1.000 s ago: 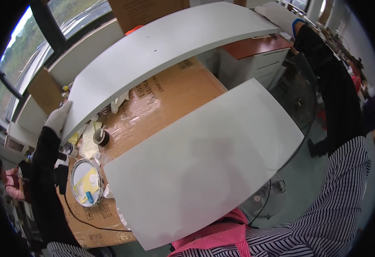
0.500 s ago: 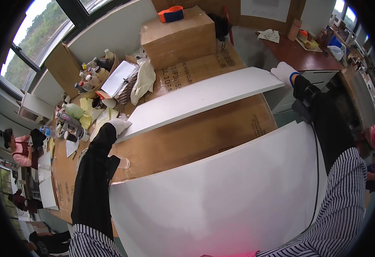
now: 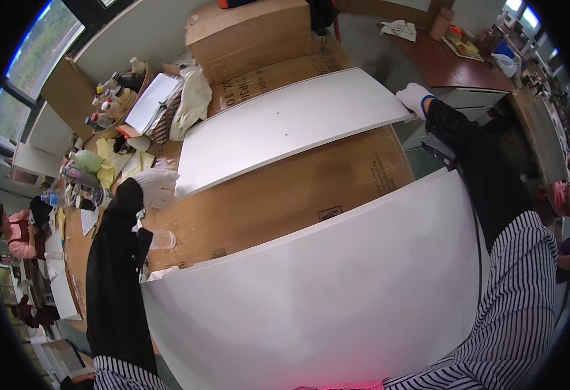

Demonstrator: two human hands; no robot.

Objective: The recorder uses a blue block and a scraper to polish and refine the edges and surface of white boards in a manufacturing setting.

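A long white panel (image 3: 285,130) lies over the cardboard-covered table, with a few small dark marks on its face. My right hand (image 3: 415,99), in a white knit glove with a blue cuff edge, is closed on the panel's right end. Just off its left end is my left hand (image 3: 157,187), gloved too, with fingers stretched out and nothing in them. Closest to me, a large white sheet or board (image 3: 317,279) slopes down from the table's front. Beside my left forearm stands a clear plastic cup (image 3: 162,240).
Behind the panel sits a big cardboard box (image 3: 252,36). Bottles in a round basket (image 3: 143,84), a clipboard with papers (image 3: 153,103) and a pale cloth bag (image 3: 192,101) crowd the back left. A reddish-brown table (image 3: 447,65) stands at right. A co-worker (image 3: 21,231) is at far left.
The panel's face now shows broader, as it has turned flatter. My left hand has let go of its left end and moved left, fingers spreading. My right hand stays at the other end.
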